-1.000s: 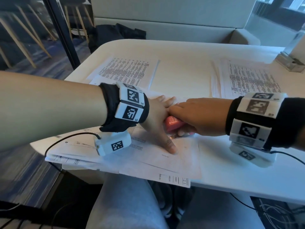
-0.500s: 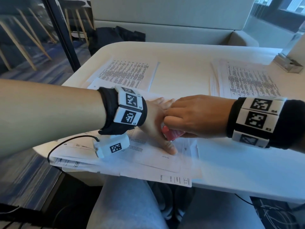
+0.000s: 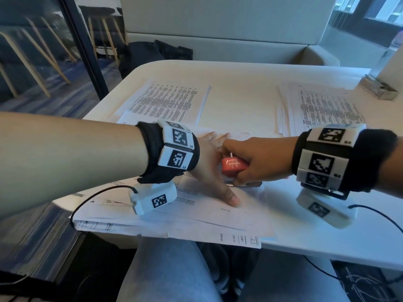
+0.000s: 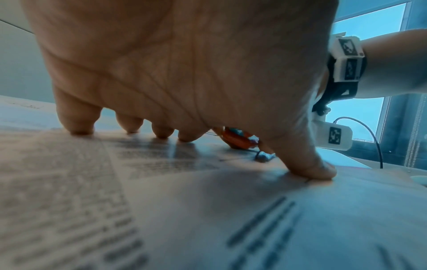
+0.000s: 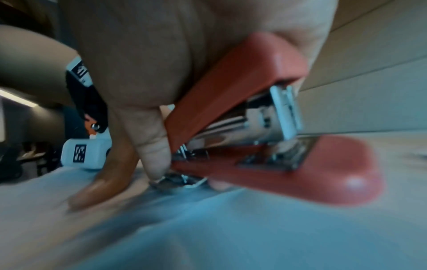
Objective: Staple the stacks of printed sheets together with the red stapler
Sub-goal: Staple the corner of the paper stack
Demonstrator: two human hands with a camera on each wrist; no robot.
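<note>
A stack of printed sheets (image 3: pixel 192 216) lies at the table's near edge, overhanging it. My left hand (image 3: pixel 212 171) presses the stack flat, with its thumb (image 4: pixel 309 168) and fingertips (image 4: pixel 78 126) spread on the paper. My right hand (image 3: pixel 255 162) grips the red stapler (image 3: pixel 233 166) beside the left hand, above the stack's right part. In the right wrist view the stapler (image 5: pixel 265 127) has its top arm lifted off its red base, metal magazine showing. Two more printed stacks lie farther back, one at the left (image 3: pixel 170 101), one at the right (image 3: pixel 322 110).
The white table (image 3: pixel 239 94) has a clear plastic holder (image 3: pixel 379 89) at its far right corner. A cushioned bench with a dark bag (image 3: pixel 152 55) stands behind the table. My legs in grey trousers (image 3: pixel 165 271) are under the near edge. Cables hang from both wrist cameras.
My right hand has lifted and turned at the wrist, so the stapler's top now shows raised from the paper. The left hand stays pressed on the stack.
</note>
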